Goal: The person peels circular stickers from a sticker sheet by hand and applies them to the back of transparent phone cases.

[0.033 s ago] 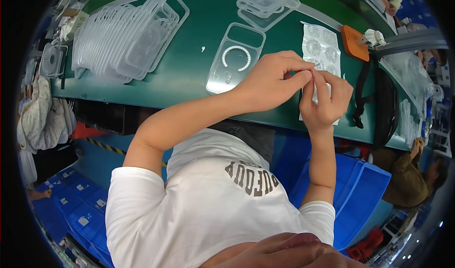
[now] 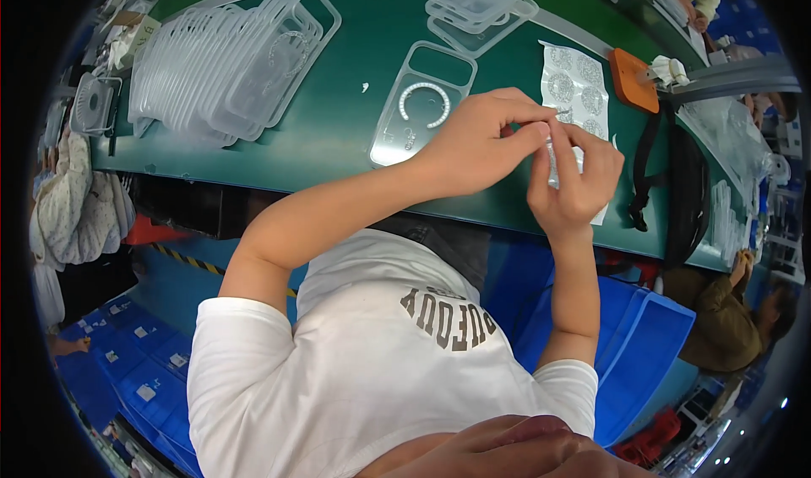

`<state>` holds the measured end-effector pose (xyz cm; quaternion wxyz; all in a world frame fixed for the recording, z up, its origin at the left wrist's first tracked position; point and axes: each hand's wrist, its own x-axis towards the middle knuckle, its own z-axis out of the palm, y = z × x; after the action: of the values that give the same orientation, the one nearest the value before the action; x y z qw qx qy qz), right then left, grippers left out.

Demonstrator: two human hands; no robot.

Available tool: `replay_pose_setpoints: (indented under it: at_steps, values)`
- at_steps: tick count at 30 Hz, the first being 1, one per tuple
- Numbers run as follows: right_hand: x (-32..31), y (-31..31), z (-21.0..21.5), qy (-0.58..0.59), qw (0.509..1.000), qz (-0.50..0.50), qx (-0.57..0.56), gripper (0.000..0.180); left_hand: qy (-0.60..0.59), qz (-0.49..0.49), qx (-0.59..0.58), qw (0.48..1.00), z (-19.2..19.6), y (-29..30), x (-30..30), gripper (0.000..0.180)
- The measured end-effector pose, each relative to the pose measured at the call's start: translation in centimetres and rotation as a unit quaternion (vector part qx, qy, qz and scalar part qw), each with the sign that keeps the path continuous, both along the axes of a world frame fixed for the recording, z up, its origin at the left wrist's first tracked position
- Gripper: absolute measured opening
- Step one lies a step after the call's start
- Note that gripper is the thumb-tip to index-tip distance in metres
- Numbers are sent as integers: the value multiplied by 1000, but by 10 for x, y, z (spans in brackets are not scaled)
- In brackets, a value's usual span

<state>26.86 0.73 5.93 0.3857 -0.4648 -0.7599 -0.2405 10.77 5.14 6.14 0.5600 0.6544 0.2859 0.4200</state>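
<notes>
Both hands meet over the green desk (image 2: 338, 132), working on a small clear item pinched between them. The left hand (image 2: 477, 140) has its thumb and fingertips closed together on the small clear piece (image 2: 549, 136), and the right hand (image 2: 574, 178) is likewise closed on it from below, its fingers curled up against the left hand's; what exactly the piece is cannot be told, as it is tiny and partly hidden. Directly beneath the hands lies a white sheet of round stickers (image 2: 574, 81), flat on the desk. Just to the left of the hands rests a clear plastic tray (image 2: 422, 102) holding a white beaded ring. Farther left, a long row of the same clear trays (image 2: 228, 64) stands stacked on edge, and a short flat stack of trays (image 2: 481, 1) sits near the far rim. An orange block (image 2: 634, 81) lies just right of the sticker sheet. Blue bins (image 2: 642, 351) stand below the desk edge
</notes>
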Motion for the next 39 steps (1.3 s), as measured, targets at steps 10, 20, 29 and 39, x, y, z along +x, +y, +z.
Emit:
replay_pose_setpoints:
  at_steps: [10, 20, 29, 39]
  values:
    - [-13, 17, 23, 209, 930, 172, -249, 14, 30, 15, -15, 999, 3, -6, -56, 20]
    - [-31, 38, 22, 512, 704, 321, -374, 14, 217, 240, 280, 904, -21, -13, -95, 36]
    - [-47, 68, 27, 234, 784, 320, -478, 10, 358, 160, 276, 878, -34, -37, -114, 46]
    - [-89, 74, 7, 110, 827, 268, -482, 10, 319, 189, 215, 903, -35, -45, -135, 53]
